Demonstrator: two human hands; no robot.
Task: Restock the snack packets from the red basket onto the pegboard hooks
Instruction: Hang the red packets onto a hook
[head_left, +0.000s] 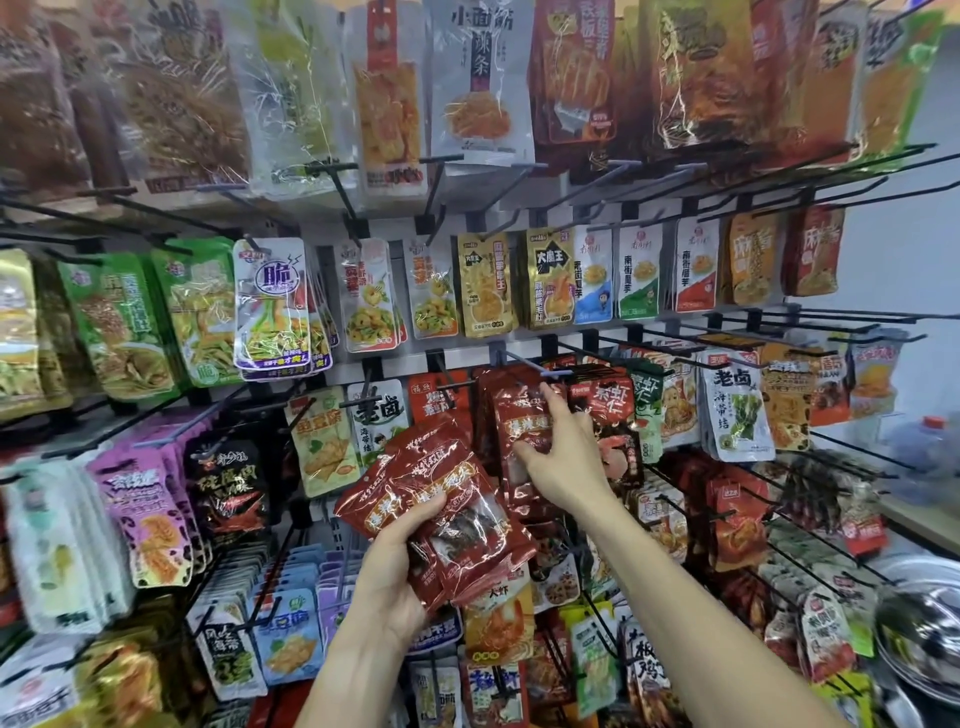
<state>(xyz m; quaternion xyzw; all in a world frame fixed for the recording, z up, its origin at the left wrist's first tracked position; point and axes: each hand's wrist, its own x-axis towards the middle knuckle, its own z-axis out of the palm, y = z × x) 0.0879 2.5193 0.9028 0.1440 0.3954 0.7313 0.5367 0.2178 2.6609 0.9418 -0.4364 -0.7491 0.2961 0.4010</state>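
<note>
My left hand (395, 566) grips a fanned bunch of red snack packets (441, 509) in front of the pegboard, thumb across their lower edge. My right hand (563, 454) reaches up to a row of matching red packets hanging on a hook (519, 431); its fingers are spread, the index finger pointing up near the packet's top and the thumb touching the front packet. The grey-tipped hook (524, 362) juts out just above that hand. The red basket is out of view.
The pegboard wall (467, 208) is packed with hanging snack packets on black hooks: green ones (119, 322) at left, purple ones (145, 493) lower left, yellow ones (488, 283) in the middle. Steel bowls (919, 618) sit at the lower right. Several hooks (831, 171) stick out bare.
</note>
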